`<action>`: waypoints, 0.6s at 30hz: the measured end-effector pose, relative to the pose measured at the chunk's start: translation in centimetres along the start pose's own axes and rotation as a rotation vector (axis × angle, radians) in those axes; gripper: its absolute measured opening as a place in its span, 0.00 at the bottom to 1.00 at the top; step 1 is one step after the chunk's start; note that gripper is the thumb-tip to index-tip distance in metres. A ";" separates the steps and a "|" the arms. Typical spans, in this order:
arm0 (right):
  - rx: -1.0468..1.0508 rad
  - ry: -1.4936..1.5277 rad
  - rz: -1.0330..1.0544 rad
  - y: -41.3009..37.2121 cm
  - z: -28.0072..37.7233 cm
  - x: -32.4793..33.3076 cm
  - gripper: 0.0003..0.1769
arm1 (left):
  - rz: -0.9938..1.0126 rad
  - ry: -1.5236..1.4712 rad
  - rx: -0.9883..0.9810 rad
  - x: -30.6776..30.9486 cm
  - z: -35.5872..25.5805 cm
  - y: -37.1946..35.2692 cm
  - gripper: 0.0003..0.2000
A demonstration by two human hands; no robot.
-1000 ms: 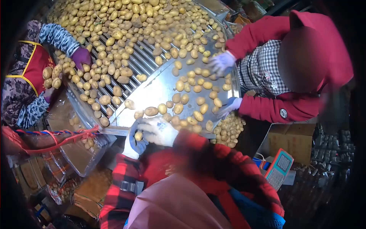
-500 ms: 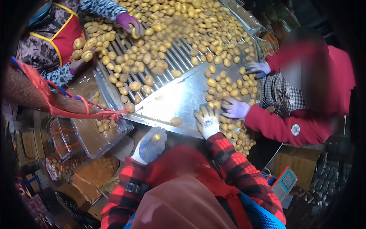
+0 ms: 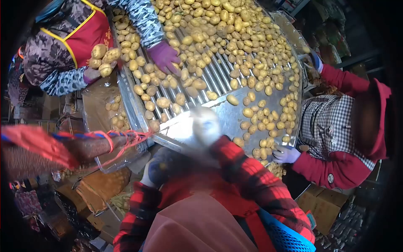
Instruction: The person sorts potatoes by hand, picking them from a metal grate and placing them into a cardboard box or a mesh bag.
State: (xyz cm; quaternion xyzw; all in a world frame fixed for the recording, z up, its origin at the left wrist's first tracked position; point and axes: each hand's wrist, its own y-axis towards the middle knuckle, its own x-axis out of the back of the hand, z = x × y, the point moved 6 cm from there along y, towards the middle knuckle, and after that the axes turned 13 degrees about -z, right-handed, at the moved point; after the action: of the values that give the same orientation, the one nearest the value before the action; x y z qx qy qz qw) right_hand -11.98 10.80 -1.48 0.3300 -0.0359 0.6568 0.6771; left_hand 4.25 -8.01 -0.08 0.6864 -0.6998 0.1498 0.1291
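Note:
Over the bright metal plate (image 3: 228, 115) at the front of the sorting table, my right hand (image 3: 205, 126) in a white glove is smeared by motion. Whether its fingers hold anything does not show. Close to my body, below the table's front edge, sits my left hand (image 3: 156, 169) in a grey-blue palmed glove. It is dim and blurred, so its fingers and any potato in it cannot be made out. Loose potatoes (image 3: 268, 115) lie on the plate to the right of my right hand. One potato (image 3: 232, 99) rests at the border between plate and rollers.
More potatoes (image 3: 226, 21) cover the metal rollers (image 3: 210, 77). On the left a co-worker's purple glove (image 3: 164, 58) reaches among them; that person's other hand holds several potatoes (image 3: 103, 59). A right-hand co-worker's lilac glove (image 3: 286, 154) touches potatoes. A pole (image 3: 84, 149) with red cord juts in.
My right hand has swept left across the plate. My left hand, which had a small potato on its palm, has turned darker and blurred. The right co-worker has leaned back; the view has shifted.

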 end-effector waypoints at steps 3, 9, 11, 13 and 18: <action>0.521 -0.141 0.121 4.7 4.9 -9.3 0.25 | 0.037 0.043 -0.061 -2.8 4.8 -0.1 0.16; 0.317 -0.395 0.429 3.0 1.3 -14.4 0.17 | 0.101 0.053 -0.018 -0.8 0.3 1.4 0.26; 0.304 -0.234 0.458 0.9 0.6 -9.4 0.12 | 0.103 0.095 -0.112 -0.7 0.1 1.5 0.27; 0.161 -0.151 0.473 0.1 -1.6 -4.3 0.08 | 0.106 -0.304 0.524 -1.7 4.1 0.2 0.25; 0.184 -0.554 0.016 7.2 -4.0 3.3 0.16 | 0.085 -0.247 0.350 -2.5 3.4 1.7 0.25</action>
State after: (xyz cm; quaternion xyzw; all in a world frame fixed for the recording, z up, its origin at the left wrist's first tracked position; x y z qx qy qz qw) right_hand -19.68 15.07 -0.07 0.5563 -0.1623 0.5476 0.6036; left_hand 2.72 -7.01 -4.25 0.6816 -0.7017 0.1891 -0.0854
